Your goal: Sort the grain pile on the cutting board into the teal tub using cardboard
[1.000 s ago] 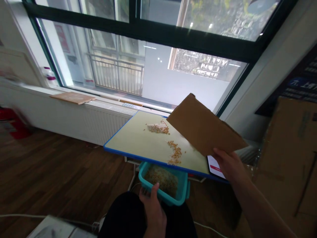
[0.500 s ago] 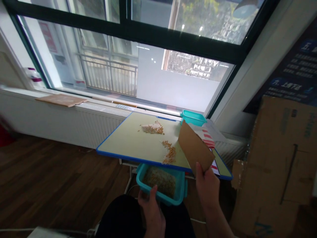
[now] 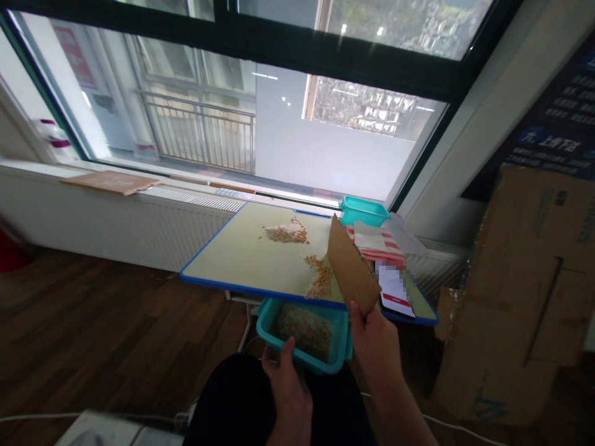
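My left hand is closed on the near rim of a teal plastic basin, which sits just under the table's front edge. Inside it lies a mix of pale grains and brownish kernels. My right hand grips the lower end of a cardboard sheet, held tilted on edge over the table. Left of the sheet, close to the front edge, is a small pile of orange-yellow kernels with white grains. A second pile, whiter on its left, lies farther back on the tabletop.
A second teal basin stands at the table's back right. Red-and-white cloth or packaging and a phone lie right of the cardboard. A large cardboard box stands on the right. A flat board rests on the sill.
My right hand has moved left with the cardboard sheet, nearer the front pile, and more of the phone shows. My left hand still holds the basin.
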`<state>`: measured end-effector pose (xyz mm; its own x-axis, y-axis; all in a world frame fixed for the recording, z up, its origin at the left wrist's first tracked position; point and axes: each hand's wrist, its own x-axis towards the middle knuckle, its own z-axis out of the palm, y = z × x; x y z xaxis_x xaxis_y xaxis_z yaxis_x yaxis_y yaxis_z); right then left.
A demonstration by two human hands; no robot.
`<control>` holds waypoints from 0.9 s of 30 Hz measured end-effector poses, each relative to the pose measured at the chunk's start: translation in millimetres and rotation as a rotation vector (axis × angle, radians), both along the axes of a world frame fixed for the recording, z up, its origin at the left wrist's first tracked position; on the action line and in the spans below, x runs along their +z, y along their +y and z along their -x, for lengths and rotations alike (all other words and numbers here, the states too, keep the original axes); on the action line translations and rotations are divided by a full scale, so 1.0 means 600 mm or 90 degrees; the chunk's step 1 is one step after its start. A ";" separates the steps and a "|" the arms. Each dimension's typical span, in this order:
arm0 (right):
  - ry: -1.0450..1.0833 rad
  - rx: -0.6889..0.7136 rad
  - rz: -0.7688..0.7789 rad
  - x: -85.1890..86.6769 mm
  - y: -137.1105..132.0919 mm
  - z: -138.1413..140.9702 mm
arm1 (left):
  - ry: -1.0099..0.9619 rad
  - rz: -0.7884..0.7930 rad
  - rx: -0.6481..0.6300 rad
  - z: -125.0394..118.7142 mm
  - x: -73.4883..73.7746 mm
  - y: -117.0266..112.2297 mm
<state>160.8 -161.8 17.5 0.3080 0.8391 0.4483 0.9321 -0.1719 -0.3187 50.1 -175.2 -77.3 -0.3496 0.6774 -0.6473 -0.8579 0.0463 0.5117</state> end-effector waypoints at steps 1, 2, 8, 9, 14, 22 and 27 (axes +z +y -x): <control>-0.001 0.003 0.000 0.001 0.000 0.002 | 0.000 -0.001 -0.003 0.002 0.001 0.000; -0.002 0.007 0.001 0.002 0.000 0.004 | 0.000 -0.002 -0.003 0.004 0.001 -0.001; 0.008 0.012 0.021 0.009 -0.003 0.010 | 0.011 0.001 0.007 0.010 0.001 -0.003; 0.012 0.013 0.024 0.011 -0.004 0.010 | 0.011 -0.003 0.006 0.011 0.001 -0.003; 0.019 0.013 0.025 0.018 -0.012 0.015 | 0.014 -0.018 0.007 0.015 0.004 -0.002; 0.003 0.055 0.031 0.021 -0.026 0.030 | 0.043 -0.015 0.016 0.021 0.012 -0.001; 0.007 0.068 0.034 0.025 -0.035 0.040 | 0.034 -0.025 0.011 0.022 0.014 -0.003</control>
